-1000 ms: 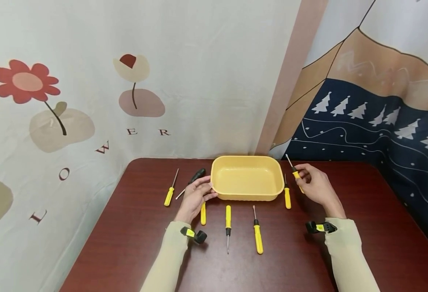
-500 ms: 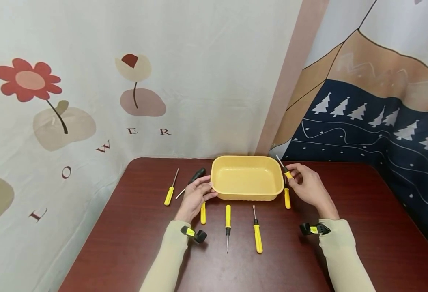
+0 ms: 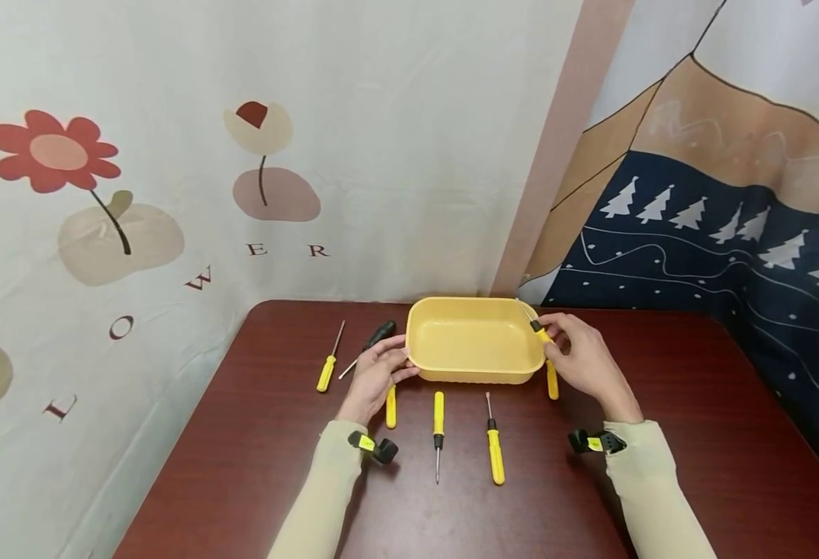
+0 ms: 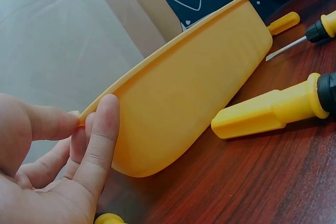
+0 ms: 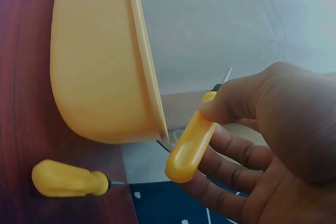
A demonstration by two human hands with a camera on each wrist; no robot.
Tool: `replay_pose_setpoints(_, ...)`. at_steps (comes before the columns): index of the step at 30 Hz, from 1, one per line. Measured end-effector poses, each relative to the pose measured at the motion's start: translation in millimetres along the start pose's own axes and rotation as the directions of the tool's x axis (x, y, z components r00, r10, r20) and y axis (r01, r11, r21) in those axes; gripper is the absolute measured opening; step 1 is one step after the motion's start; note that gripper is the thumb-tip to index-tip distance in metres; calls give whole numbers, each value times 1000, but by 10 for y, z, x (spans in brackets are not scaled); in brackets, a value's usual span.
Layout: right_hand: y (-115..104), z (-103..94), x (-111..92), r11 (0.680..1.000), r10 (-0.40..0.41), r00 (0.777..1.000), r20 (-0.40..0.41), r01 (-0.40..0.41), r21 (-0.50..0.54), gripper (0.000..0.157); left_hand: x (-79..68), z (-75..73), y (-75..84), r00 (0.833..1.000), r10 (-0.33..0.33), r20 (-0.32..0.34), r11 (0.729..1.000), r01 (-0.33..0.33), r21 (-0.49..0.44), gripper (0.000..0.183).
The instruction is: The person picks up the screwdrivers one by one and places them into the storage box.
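My right hand [image 3: 586, 361] pinches a yellow-handled screwdriver [image 5: 191, 148] by its handle, the metal shaft pointing away. In the head view that screwdriver overlaps the right rim of a yellow plastic basin [image 3: 475, 377]. At the basin's left end, my left hand [image 3: 376, 378] grips the rim between thumb and fingers, as the left wrist view shows too. Another yellow screwdriver [image 3: 553, 380] lies on the table just under my right hand, partly hidden. Beneath my left hand a further yellow screwdriver [image 3: 391, 407] shows only its handle.
On the brown table [image 3: 241, 481], two yellow screwdrivers [image 3: 438, 415] lie in front of the basin. To its left are a yellow screwdriver [image 3: 326, 374] and a black-handled screwdriver [image 3: 380, 334]. A printed curtain [image 3: 409, 155] hangs behind the table's back edge.
My right hand has moved left with the screwdriver, from beside the basin to its right rim. My left hand stays on the basin's left end.
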State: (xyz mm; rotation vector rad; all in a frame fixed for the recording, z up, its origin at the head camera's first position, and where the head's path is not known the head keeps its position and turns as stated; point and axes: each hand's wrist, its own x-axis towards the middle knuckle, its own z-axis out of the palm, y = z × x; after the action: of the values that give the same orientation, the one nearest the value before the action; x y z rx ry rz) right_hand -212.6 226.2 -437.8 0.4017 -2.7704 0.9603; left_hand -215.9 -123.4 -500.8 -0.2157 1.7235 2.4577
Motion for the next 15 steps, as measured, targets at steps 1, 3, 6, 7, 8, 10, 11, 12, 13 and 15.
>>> replay_pose_setpoints(1, -8, 7, 1, 1000, -5, 1000, 1, 5, 1, 39, 2, 2, -1, 1000, -1, 1, 1000, 1, 1, 36)
replay_pose_setpoints(3, -28, 23, 4, 1000, -15, 1000, 5, 15, 3, 39, 6, 9, -1, 1000, 0, 6, 1000, 0, 3, 36)
replay_pose_setpoints(6, -63, 48, 15, 1000, -30, 1000, 7, 30, 6, 39, 12, 22, -1, 1000, 3, 10, 1000, -3, 7, 37)
replay_pose_setpoints(7, -77, 57, 21, 999, -34, 999, 9, 34, 7, 39, 12, 26, 1, 1000, 4, 11, 1000, -4, 4, 37)
replay_pose_setpoints(8, -93, 66, 27, 999, -37, 999, 15, 37, 6, 38, 11, 27, 1, 1000, 4, 10, 1000, -4, 1, 37)
replay_pose_setpoints(10, -124, 82, 43, 999, -42, 999, 26, 42, 1, 38, 5, 25, 2, 1000, 2, 6, 1000, -2, -4, 37)
replay_pose_setpoints(11, -140, 89, 51, 999, -46, 998, 32, 46, -4, 38, 1, 23, 3, 1000, 2, 5, 1000, -2, -5, 37)
replay_pose_setpoints(12, -156, 96, 61, 999, -51, 998, 37, 51, -8, 38, -2, 19, 5, 1000, 1, 3, 1000, -1, -8, 37)
replay_pose_setpoints(13, -170, 102, 71, 998, -57, 997, 43, 57, -14, 38, -4, 13, 6, 1000, 2, 1, 1000, -2, -10, 37)
replay_pose_setpoints(15, -196, 113, 95, 998, -63, 997, 53, 64, -25, 38, -7, -1, 8, 1000, 3, -3, 1000, -3, -11, 38)
